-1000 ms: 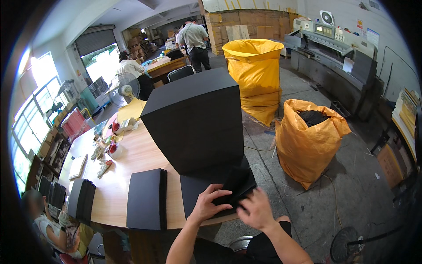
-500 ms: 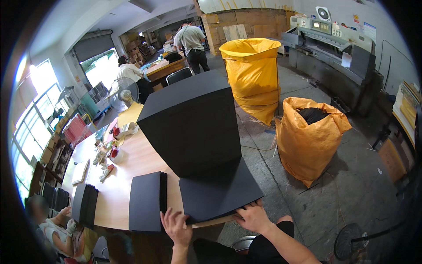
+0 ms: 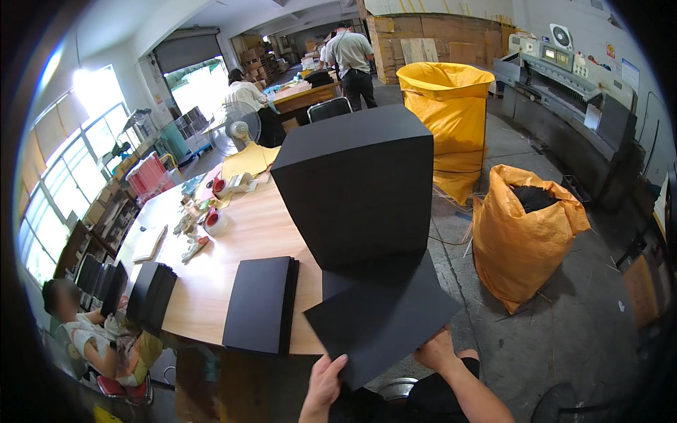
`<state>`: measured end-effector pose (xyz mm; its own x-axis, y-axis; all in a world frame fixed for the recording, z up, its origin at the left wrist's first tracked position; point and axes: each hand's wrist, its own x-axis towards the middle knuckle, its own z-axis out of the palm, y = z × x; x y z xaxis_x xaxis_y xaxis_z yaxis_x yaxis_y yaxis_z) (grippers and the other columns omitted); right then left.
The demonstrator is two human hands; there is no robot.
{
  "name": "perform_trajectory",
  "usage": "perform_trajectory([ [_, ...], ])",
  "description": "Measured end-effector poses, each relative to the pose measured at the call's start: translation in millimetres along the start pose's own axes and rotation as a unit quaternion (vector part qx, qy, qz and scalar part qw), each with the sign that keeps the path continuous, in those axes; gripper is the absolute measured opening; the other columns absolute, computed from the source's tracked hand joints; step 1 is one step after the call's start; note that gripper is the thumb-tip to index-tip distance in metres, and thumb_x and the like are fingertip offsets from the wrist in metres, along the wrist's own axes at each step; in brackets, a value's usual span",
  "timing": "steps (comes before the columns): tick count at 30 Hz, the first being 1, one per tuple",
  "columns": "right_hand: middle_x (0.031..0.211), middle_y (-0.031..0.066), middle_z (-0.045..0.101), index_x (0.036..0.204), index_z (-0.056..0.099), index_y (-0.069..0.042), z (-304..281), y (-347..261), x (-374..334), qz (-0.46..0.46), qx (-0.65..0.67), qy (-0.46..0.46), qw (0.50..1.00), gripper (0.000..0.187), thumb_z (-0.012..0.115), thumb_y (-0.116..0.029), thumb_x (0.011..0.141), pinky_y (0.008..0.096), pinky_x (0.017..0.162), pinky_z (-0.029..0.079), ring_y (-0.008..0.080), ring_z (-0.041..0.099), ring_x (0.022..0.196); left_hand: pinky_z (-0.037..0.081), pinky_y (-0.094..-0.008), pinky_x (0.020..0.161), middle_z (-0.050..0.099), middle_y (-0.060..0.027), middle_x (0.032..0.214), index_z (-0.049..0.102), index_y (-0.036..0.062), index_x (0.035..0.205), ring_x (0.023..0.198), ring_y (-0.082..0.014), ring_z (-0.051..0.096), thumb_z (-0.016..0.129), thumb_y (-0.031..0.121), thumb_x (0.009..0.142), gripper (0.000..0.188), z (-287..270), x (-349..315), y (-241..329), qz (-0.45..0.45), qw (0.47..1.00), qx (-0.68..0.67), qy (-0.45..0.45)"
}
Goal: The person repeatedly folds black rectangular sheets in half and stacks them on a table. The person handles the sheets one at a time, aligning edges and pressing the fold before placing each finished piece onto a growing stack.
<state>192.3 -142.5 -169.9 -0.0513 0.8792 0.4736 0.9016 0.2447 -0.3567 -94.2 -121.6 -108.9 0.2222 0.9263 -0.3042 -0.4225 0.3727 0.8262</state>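
desk (image 3: 261,225) ahead of left hand (image 3: 326,381) and right hand (image 3: 436,349) bears a tall black stack (image 3: 360,197) beyond them, a lower black stack (image 3: 255,303) to their left, likely spaced for elbow room. both hands grasp a black sheet (image 3: 384,324) between them by opposite edges, probably keeping it flat.

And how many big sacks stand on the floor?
2: a yellow sack farther back, left of the grey machine; an orange sack nearer, on the right. More could be hidden.
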Motion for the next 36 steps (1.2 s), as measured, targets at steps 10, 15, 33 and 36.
perform_trajectory([
  [10,0.156,0.0115,0.061,0.144,0.070,-0.020,-27,-21,15,-0.015,-0.030,0.032,0.999,0.063,0.082,-0.022,0.083,0.0573,0.126,0.029,0.0334,0.051,0.150,0.055,-0.0468,0.113,0.065,-0.0130,0.147,0.054,-0.0014,0.152,0.129,-0.0295,0.067,0.058,0.012,0.115,0.040,-162,3,82,0.269,0.955,-0.050,0.112],
  [15,0.156,0.0122,0.061,0.144,0.070,-0.019,-25,-22,18,-0.030,-0.030,0.025,0.999,0.061,0.080,-0.024,0.085,0.0573,0.127,0.029,0.0332,0.051,0.150,0.062,-0.0579,0.095,0.068,-0.0119,0.118,0.060,0.0021,0.122,0.110,-0.0343,0.071,0.061,0.019,0.116,0.018,-219,75,77,0.152,0.961,-0.059,0.223],
  [33,0.082,0.0210,0.072,0.085,0.067,0.002,-78,24,10,0.334,0.161,-0.005,0.929,0.041,0.075,-0.034,0.103,0.0480,0.073,0.057,0.0409,0.073,0.078,0.060,-0.0412,0.093,0.080,-0.0142,0.110,0.080,0.0052,0.117,0.105,-0.0301,0.076,0.076,0.019,0.102,0.021,53,69,67,0.298,0.770,0.544,-0.148],
  [36,0.077,0.0218,0.071,0.083,0.067,0.001,-85,36,9,0.292,0.146,-0.053,0.944,0.047,0.070,-0.041,0.105,0.0485,0.072,0.056,0.0422,0.072,0.076,0.060,-0.0429,0.086,0.077,-0.0111,0.098,0.080,0.0061,0.108,0.094,-0.0325,0.073,0.077,0.016,0.099,0.014,88,115,37,0.415,0.645,0.581,-0.272],
])
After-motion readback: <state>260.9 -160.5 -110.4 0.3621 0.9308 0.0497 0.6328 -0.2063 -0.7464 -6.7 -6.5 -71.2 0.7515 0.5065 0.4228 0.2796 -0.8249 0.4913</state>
